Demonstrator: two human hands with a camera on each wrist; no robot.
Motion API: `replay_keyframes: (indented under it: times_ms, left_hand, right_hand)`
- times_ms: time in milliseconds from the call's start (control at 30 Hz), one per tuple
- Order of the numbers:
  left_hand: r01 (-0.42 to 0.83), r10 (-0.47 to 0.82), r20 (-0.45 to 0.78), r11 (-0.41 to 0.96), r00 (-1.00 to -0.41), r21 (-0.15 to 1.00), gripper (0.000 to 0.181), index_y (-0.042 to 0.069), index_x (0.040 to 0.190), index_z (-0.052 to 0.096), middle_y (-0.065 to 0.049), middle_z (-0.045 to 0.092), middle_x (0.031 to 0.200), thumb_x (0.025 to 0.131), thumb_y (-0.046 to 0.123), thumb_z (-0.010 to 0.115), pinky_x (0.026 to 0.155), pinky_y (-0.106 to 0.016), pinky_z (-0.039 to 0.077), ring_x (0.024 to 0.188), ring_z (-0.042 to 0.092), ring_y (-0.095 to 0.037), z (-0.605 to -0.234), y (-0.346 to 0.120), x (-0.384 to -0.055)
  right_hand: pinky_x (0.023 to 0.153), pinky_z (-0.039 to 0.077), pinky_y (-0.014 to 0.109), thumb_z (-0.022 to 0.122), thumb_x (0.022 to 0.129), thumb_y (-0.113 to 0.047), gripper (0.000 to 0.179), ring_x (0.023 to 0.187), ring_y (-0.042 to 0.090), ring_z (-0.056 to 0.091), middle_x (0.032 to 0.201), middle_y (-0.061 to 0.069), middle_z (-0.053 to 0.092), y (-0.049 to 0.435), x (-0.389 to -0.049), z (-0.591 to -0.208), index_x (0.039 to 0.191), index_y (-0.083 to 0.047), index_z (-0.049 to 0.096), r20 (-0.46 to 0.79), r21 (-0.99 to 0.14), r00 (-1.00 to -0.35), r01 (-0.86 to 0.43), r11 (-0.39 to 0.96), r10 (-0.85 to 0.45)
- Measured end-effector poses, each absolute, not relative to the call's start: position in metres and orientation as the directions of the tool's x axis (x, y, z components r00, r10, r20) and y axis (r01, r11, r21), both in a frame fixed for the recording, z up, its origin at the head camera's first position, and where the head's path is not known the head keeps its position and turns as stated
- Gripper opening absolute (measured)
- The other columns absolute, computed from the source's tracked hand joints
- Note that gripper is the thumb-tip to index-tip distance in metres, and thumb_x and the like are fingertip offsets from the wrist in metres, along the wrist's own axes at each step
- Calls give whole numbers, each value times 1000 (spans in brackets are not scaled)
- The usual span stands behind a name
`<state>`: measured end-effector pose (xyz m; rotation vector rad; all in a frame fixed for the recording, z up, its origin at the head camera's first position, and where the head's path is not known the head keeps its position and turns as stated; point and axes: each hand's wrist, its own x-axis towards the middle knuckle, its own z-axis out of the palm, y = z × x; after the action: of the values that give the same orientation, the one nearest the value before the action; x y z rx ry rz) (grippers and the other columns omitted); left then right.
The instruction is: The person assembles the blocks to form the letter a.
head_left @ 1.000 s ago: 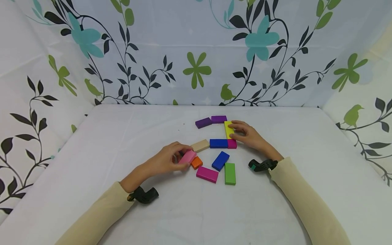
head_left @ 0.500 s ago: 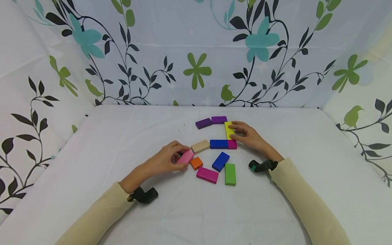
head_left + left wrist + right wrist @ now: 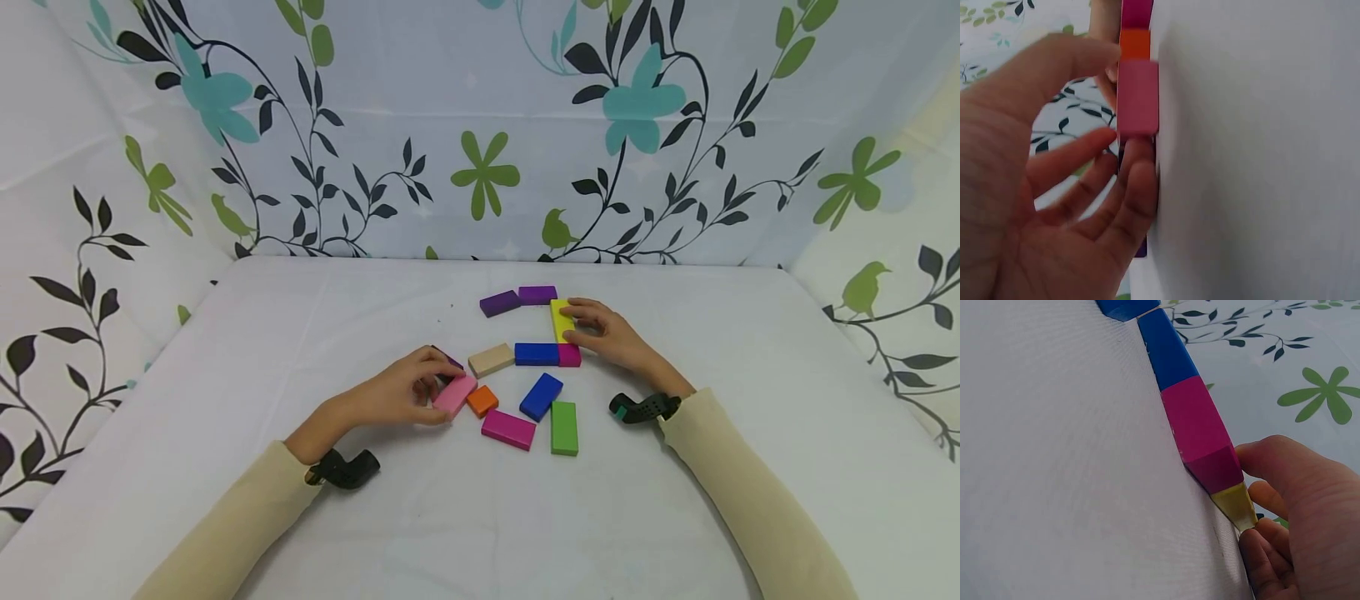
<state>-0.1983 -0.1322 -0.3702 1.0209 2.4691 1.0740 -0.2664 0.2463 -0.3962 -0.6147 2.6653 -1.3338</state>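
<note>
At 9 o'clock on a clock face centred on a tilted blue rectangular block (image 3: 542, 397), with 12 toward the far edge of a white cloth-covered table (image 3: 420, 533), a person's left hand (image 3: 405, 392) pinches a light-pink rectangular block (image 3: 454, 398) narrowly between thumb and fingers. A dark purple block (image 3: 449, 357) shows partly behind the fingers. Just beside the pink piece lies a small orange block (image 3: 482, 402); a pale beige block (image 3: 491, 360) sits at 10, a magenta block (image 3: 508, 430) between 7 and 8.

The smooth, sharp-edged pieces look like painted wood: probably light, stiff, slightly slick and hard to break, though easily nudged. Pinching across the long sides seems surest.

At 12, a level blue block (image 3: 536, 354) adjoins a small magenta block (image 3: 569, 355) at 1, where the near end of a flat yellow rectangular block (image 3: 559, 323) meets them. The person's right hand (image 3: 606, 332) touches its right edge; whether it pinches cannot be told. No brand, label or writing is legible.
</note>
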Motion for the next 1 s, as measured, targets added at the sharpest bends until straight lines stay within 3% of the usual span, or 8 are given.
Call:
replay_keyframes:
  times_ms: [167,600,1000]
  left_hand:
    - [506,731,52,417,-680,755,50,-2,135,66,-22,52,137,87,7,79,81,-24,55,96,61,-17,-374,-139,-202]
    - [551,745,114,371,-657,748,32,-2,121,71,-21,59,133,90,3,78,76,-24,55,93,63,-20,-378,-137,-203]
    - [576,746,124,386,-655,720,34,0,121,70,-19,61,130,90,10,82,77,-25,55,91,63,-17,-377,-133,-202]
  right_hand:
    - [123,33,61,64,104,-11,48,143,50,46,165,27,35,247,-267,-397,148,5,54,93,-782,-915,-312,539,-393]
    - [122,34,59,65,104,-10,48,143,49,47,164,28,36,244,-266,-397,148,7,54,98,-776,-917,-313,548,-386]
    - [123,33,60,64,105,-11,48,143,49,47,165,27,35,245,-267,-397,148,6,54,94,-774,-918,-310,552,-385]
